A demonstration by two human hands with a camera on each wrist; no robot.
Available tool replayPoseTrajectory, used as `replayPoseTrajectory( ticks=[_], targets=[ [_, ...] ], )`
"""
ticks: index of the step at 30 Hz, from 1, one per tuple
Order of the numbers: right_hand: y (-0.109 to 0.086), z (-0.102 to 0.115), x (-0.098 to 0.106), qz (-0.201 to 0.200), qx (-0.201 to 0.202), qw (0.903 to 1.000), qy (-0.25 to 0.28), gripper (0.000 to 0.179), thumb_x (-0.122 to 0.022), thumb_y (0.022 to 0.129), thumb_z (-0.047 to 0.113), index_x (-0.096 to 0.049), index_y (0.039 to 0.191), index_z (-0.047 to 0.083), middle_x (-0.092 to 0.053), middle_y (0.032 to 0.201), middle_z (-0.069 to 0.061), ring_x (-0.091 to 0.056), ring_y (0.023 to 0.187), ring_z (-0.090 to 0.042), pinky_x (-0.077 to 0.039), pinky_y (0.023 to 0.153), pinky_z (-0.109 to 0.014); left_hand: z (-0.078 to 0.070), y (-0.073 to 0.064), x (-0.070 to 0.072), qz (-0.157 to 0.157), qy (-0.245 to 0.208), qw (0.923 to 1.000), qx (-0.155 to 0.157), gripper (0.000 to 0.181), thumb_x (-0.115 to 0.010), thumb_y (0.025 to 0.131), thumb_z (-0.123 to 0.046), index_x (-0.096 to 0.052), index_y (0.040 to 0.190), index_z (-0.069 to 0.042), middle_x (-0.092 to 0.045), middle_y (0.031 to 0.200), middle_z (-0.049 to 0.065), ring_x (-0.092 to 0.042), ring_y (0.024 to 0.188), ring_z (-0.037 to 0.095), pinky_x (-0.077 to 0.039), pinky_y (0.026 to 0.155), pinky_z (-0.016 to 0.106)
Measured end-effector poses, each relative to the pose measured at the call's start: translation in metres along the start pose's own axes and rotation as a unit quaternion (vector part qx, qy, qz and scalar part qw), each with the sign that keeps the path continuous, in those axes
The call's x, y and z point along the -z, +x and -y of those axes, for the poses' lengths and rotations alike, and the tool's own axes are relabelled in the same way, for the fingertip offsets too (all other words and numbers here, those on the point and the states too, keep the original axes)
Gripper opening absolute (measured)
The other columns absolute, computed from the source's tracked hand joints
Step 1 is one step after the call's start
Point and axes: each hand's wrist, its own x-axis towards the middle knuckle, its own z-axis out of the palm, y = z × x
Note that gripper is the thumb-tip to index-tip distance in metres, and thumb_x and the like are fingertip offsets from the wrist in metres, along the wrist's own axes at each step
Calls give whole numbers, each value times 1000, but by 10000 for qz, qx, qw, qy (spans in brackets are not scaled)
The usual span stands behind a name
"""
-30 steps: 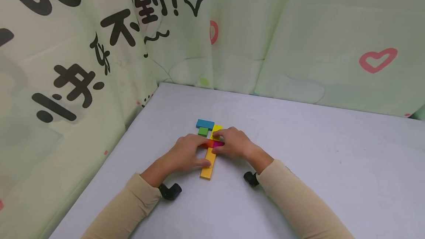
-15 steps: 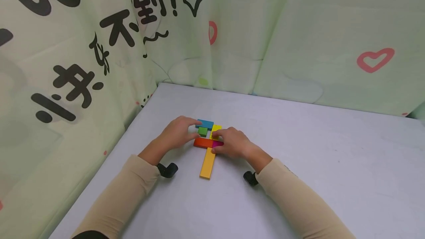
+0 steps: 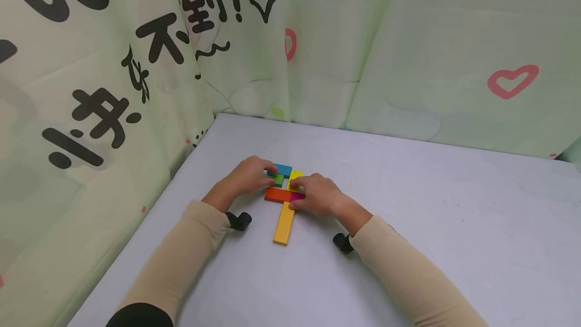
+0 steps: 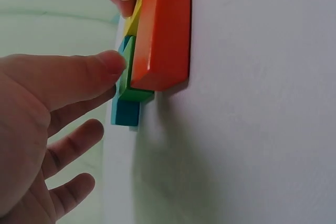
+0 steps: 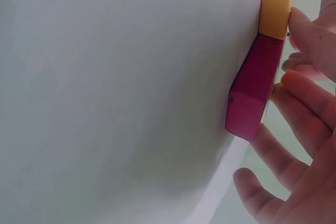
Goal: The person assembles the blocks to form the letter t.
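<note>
Flat coloured blocks lie joined on the white table. At the far end, my left hand (image 3: 247, 174) has its thumb at the green block (image 3: 279, 180) and its index finger over the blue block (image 3: 285, 170), pinching across the pair; its other fingers are spread in the left wrist view. My right hand (image 3: 320, 196) holds the other side, index finger at the yellow block (image 3: 296, 174), thumb by the joint of the magenta block (image 5: 249, 93) and the long amber block (image 3: 284, 223). Between the hands lies the red-orange block (image 4: 163, 35), touching the magenta one.
The white table (image 3: 431, 216) reaches back to a pale green printed curtain (image 3: 408, 54), which also runs along the left side. Black wrist mounts (image 3: 240, 221) project under both cuffs, close above the tabletop.
My left hand has let go of the red-orange block and moved away from me to the blue and green blocks, its thumb and finger closing there. The right hand has stayed put.
</note>
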Motion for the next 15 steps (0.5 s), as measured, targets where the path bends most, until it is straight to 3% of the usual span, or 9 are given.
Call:
replayPoseTrajectory(
  ticks=[15],
  targets=[
    [0,-1,0,4,6,10000,-7,55,-79,87,38,-63,135,16,-64,120,-6,-53,110,-26,-51,84,-37,5,4,-2,-88,-94,9999,15,25,-72,94,-16,-71,118,-10,-69,116,3,-53,112,24,-45,101,38]
  ],
)
